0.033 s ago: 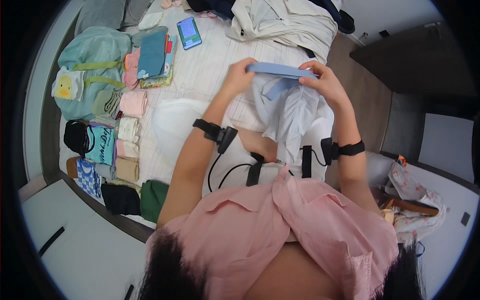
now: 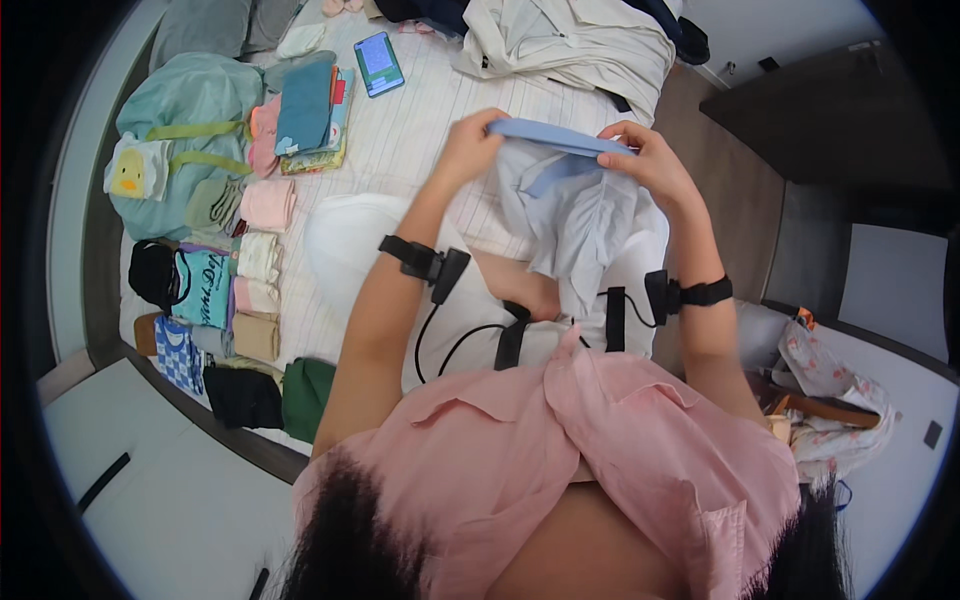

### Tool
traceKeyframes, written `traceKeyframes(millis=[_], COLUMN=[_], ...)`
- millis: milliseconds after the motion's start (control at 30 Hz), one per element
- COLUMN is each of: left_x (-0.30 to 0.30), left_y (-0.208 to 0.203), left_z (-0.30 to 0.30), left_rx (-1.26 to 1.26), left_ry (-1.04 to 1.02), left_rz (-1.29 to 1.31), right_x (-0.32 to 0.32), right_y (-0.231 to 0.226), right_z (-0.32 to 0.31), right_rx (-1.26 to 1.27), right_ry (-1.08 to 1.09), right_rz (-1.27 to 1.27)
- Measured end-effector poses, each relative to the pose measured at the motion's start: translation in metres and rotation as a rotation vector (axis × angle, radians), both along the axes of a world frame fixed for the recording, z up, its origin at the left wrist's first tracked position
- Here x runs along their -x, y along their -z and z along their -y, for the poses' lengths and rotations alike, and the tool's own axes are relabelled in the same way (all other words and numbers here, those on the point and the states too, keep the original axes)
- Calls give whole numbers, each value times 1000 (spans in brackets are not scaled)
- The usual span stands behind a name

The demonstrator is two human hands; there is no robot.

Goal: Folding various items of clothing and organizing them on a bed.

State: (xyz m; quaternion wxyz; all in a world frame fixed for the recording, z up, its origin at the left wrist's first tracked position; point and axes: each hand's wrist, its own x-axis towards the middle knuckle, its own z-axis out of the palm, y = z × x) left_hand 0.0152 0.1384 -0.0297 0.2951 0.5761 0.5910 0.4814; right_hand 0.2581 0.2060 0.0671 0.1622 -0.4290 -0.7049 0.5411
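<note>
A thin, pale blue-white garment (image 2: pixel 595 215) with a smooth blue band (image 2: pixel 555 136) hangs between my hands over my lap. My left hand (image 2: pixel 476 143) pinches the band's left end between thumb and fingers. At the other end, my right hand (image 2: pixel 645 160) is closed on the band, thumb beneath and fingers above. The band is stretched nearly straight, bowing a little. Below it the cloth falls in loose wrinkles onto my white trousers (image 2: pixel 635 240). A second strip of the blue edge shows inside the opening; what kind of garment it is I cannot tell.
Along the bed's left side lie several folded clothes (image 2: pixel 205 285), with a green cloth bag (image 2: pixel 190 90) behind them. A teal folded stack (image 2: pixel 305 110) and a phone (image 2: pixel 378 64) lie farther back. Heaped cream clothing (image 2: pixel 570 50) covers the far right. Wooden floor (image 2: pixel 735 180) borders the bed.
My left hand has shifted slightly up and left, drawing the band's left end with it. My right hand stays nearly where it was, still gripping the band.
</note>
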Motion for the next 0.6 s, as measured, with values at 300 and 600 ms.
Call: traceKeyframes(millis=[300, 600], left_x=[59, 85], left_y=[-85, -134], left_z=[24, 30], left_rx=[13, -43], left_ry=[-195, -352], left_rz=[-93, 115], right_x=[29, 33], right_y=[17, 37], right_z=[-13, -5], right_rx=[-502, -636], right_ry=[12, 85], right_rz=[382, 109])
